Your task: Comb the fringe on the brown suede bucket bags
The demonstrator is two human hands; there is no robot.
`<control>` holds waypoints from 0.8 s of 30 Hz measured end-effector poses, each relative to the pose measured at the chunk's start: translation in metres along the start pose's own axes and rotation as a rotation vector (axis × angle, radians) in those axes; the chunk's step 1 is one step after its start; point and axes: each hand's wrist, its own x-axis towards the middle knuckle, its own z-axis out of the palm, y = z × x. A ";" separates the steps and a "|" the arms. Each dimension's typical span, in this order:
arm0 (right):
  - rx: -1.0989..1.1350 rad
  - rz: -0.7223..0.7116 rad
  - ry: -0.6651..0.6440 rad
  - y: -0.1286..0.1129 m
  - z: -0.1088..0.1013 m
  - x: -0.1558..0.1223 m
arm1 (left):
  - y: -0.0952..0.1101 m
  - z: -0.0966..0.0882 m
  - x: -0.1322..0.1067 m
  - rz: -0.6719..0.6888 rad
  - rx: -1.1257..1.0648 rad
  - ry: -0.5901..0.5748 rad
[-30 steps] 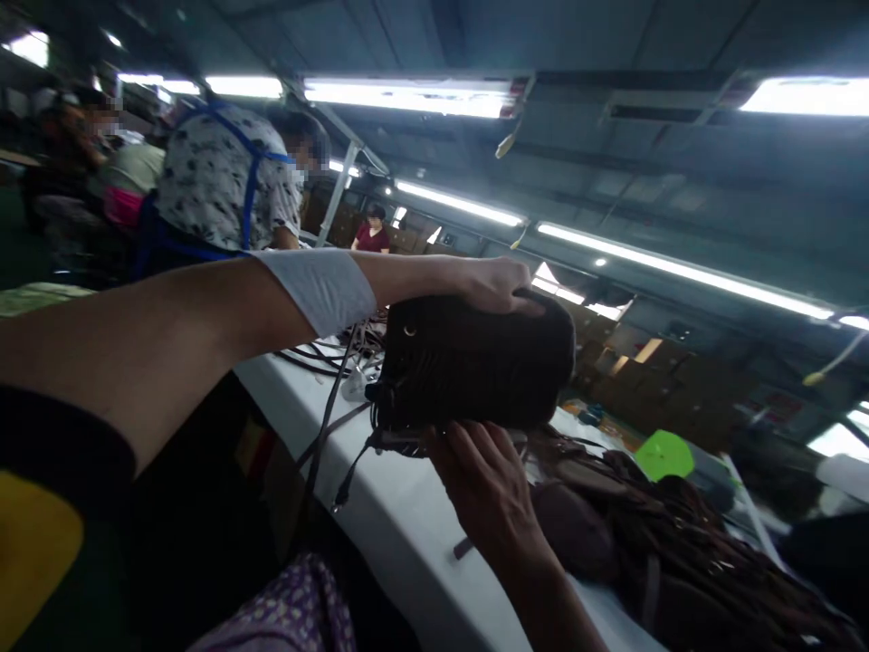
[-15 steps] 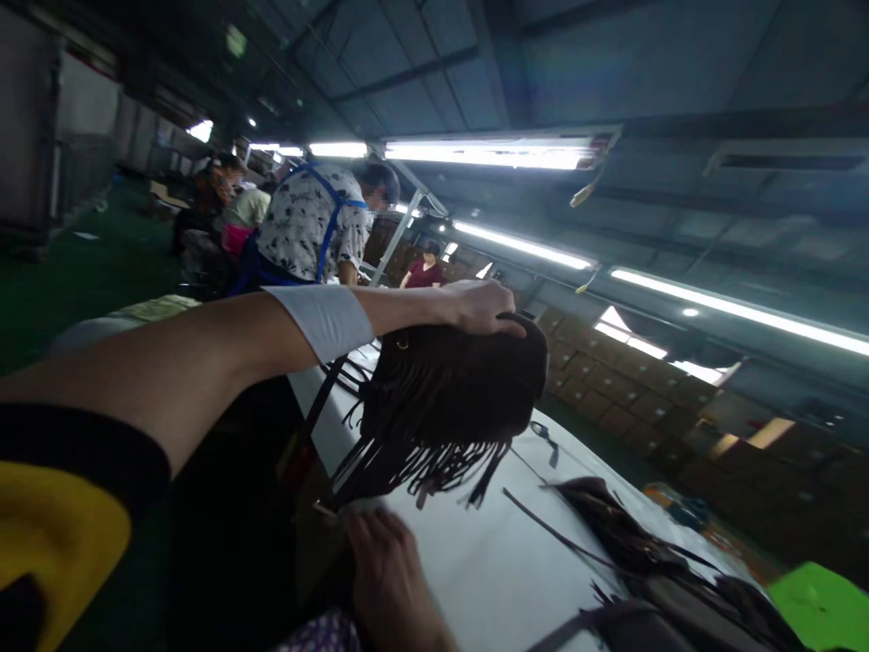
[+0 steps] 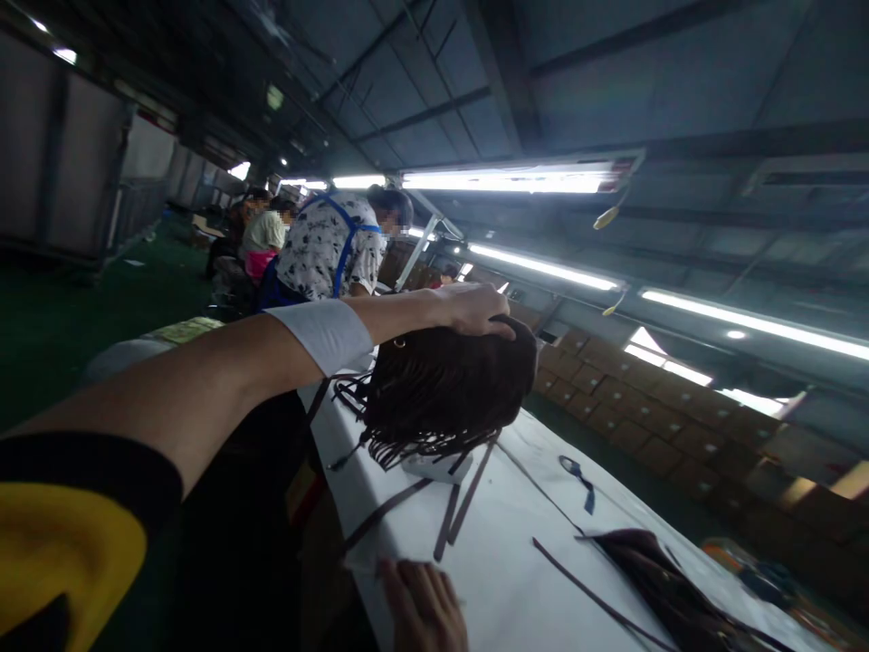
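Observation:
A dark brown fringed bag (image 3: pixel 448 385) is held up over the white table (image 3: pixel 495 561). My left hand (image 3: pixel 475 308) reaches in from the left and grips the bag's upper edge, thumb on the near side. Its fringe hangs in thin strips, and several dark straps (image 3: pixel 444 525) trail onto the tabletop. Close to the table's near edge, below the bag, is my right hand (image 3: pixel 424 602), fingers curled together. Whatever it may hold is hidden. Further right lies another dark brown bag (image 3: pixel 669 580) with a long strap.
A small blue looped item (image 3: pixel 577 480) lies on the table's far side. Ahead, a person in a patterned shirt (image 3: pixel 326 249) bends over, with others seated behind. Stacked cartons (image 3: pixel 625 407) line the right side. Tall pale panels (image 3: pixel 41 172) stand at left.
My view has turned slightly left. The fringe has swung, and the straps now rest on the table. My right hand has dropped away from the fringe toward the bottom of the view.

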 end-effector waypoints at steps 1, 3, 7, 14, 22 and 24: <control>-0.008 0.008 0.052 0.004 -0.010 0.013 | -0.002 0.004 -0.001 0.003 -0.028 -0.012; -0.047 -0.015 0.116 0.009 -0.032 0.044 | -0.004 0.007 -0.003 0.018 -0.066 -0.017; -0.158 -0.141 0.158 0.013 -0.054 0.101 | 0.003 -0.003 -0.009 0.057 -0.099 -0.026; -0.233 -0.040 -0.267 0.012 0.029 0.095 | 0.018 -0.046 -0.029 -0.034 -0.237 -0.017; -0.144 0.015 -0.530 -0.005 0.026 0.064 | -0.006 -0.025 -0.053 -0.108 -0.183 0.150; -0.170 0.032 -0.545 0.005 0.017 0.059 | -0.008 -0.020 -0.052 -0.132 -0.233 0.173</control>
